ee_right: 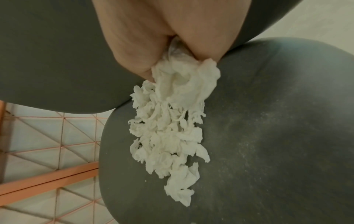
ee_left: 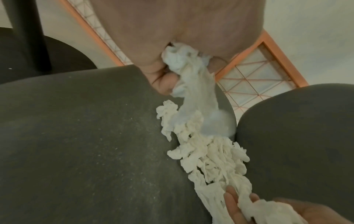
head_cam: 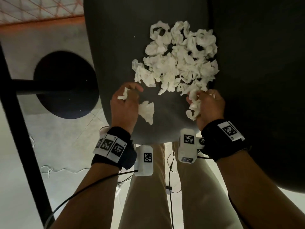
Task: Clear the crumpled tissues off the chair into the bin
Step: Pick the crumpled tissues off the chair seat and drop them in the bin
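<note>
Forearms are reaching up from the bottom of the head view, each wearing a black wrist strap with white marker blocks, and beige trouser legs are showing between them at the lower centre. Left of centre, the left hand (head_cam: 125,103) is curling into a fist around a tissue wad (head_cam: 123,95), with a second crumpled tissue (head_cam: 147,111) hanging just beside its palm edge. Right of centre, the right hand (head_cam: 208,106) is closing its fingers on a bunch of tissue (head_cam: 194,104) at the near edge of the tissue pile (head_cam: 176,63). That pile is lying on the dark chair seat (head_cam: 115,47), filling the upper centre. At the left, a round black base (head_cam: 66,85) is sitting on the pale floor.

Looking along the left wrist, the left hand (ee_left: 178,30) is filling the top centre, its fingers (ee_left: 164,80) pinching a tissue that is trailing down, blurred. Below it the tissue pile (ee_left: 208,154) is running toward the lower right, where the right hand (ee_left: 306,212) is gripping tissue.

Looking along the right wrist, the right hand (ee_right: 153,34) is occupying the top centre, clenching tissue that is bulging out below it. Under it the tissue pile (ee_right: 168,136) is resting on the chair seat (ee_right: 277,136), with an orange wire grid (ee_right: 47,136) showing at the lower left.
</note>
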